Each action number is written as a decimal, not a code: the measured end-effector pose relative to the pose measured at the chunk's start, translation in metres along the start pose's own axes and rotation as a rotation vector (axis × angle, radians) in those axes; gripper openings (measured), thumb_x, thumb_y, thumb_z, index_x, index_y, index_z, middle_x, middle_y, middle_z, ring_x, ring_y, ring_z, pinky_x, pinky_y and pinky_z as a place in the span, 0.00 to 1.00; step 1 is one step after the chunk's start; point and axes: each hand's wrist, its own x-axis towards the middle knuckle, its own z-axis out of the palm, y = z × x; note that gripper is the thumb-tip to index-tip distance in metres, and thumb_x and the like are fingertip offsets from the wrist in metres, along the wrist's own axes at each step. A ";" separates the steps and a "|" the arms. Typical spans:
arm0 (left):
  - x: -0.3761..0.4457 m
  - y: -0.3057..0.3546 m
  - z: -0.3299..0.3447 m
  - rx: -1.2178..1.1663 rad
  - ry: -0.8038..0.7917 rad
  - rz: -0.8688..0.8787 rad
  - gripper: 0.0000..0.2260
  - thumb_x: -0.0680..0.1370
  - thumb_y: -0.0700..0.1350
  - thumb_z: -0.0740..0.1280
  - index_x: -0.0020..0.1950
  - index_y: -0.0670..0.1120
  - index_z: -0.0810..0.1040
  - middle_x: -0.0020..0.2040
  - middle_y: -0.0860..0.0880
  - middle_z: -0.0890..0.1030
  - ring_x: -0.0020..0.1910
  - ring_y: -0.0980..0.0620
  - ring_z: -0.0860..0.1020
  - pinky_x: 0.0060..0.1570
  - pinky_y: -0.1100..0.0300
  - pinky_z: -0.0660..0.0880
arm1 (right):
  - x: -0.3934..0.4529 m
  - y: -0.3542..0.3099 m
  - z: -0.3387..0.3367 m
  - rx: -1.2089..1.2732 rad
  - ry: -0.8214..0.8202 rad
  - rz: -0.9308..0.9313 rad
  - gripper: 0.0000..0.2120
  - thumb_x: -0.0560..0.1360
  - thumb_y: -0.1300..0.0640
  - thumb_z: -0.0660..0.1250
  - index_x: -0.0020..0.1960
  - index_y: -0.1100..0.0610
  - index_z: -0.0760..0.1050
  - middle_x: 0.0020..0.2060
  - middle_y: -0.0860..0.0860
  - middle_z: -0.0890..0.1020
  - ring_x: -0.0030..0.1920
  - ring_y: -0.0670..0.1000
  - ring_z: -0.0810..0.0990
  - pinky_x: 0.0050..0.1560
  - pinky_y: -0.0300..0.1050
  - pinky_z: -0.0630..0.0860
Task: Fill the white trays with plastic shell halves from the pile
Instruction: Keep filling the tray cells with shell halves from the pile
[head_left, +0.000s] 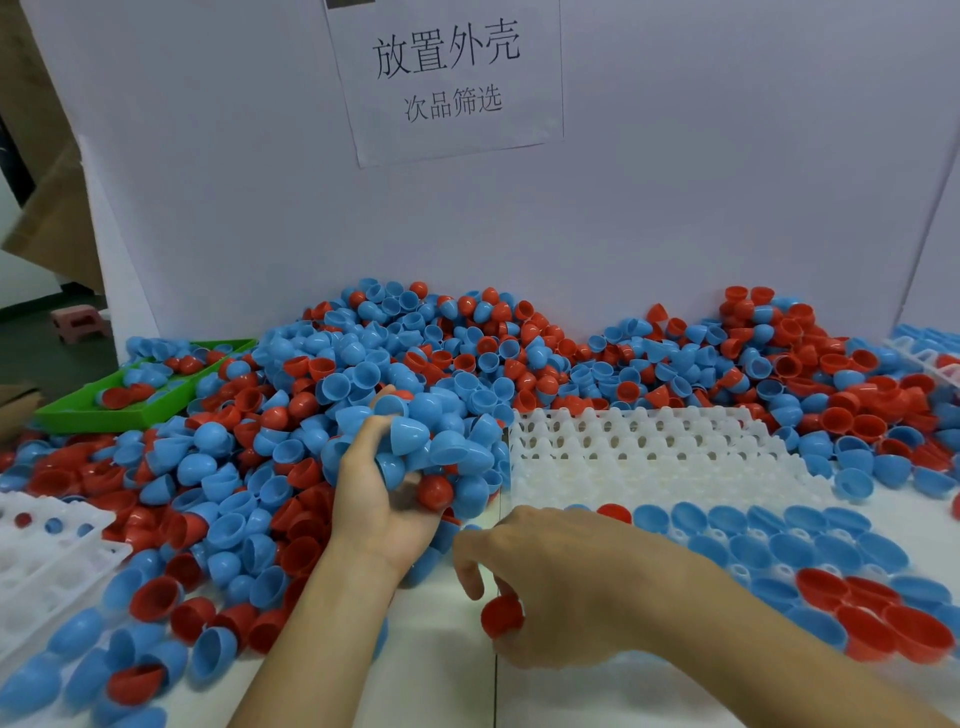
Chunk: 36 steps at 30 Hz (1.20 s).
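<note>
- Near rows of the white tray (644, 457) hidden under the right hand (566, 587).
- Second tray (47, 561) cut off at left edge.
- Right hand's fingertips blurred.

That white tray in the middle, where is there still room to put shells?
The white tray has bare far rows beside the pile. Its near rows are crowded with shells. The right hand holds a red shell by the tray's near-left corner.
</note>
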 end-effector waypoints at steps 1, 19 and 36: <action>0.000 0.000 0.000 0.000 -0.003 0.003 0.11 0.66 0.46 0.68 0.46 0.44 0.82 0.42 0.44 0.84 0.39 0.45 0.85 0.39 0.51 0.82 | -0.001 0.001 0.000 0.011 0.007 0.004 0.15 0.74 0.48 0.69 0.57 0.41 0.68 0.45 0.44 0.72 0.47 0.50 0.75 0.39 0.44 0.70; -0.001 0.001 0.003 0.027 0.027 -0.006 0.08 0.66 0.46 0.68 0.42 0.46 0.79 0.40 0.46 0.80 0.39 0.48 0.81 0.40 0.55 0.82 | -0.008 0.054 -0.029 0.956 0.296 -0.068 0.06 0.77 0.53 0.70 0.44 0.54 0.81 0.38 0.49 0.82 0.37 0.48 0.78 0.40 0.36 0.75; -0.002 -0.004 0.003 0.024 -0.015 -0.018 0.10 0.65 0.46 0.69 0.44 0.45 0.81 0.41 0.44 0.83 0.37 0.46 0.84 0.36 0.53 0.81 | -0.018 0.076 -0.006 1.908 0.650 0.333 0.12 0.73 0.56 0.72 0.54 0.62 0.81 0.47 0.61 0.86 0.44 0.57 0.87 0.36 0.39 0.81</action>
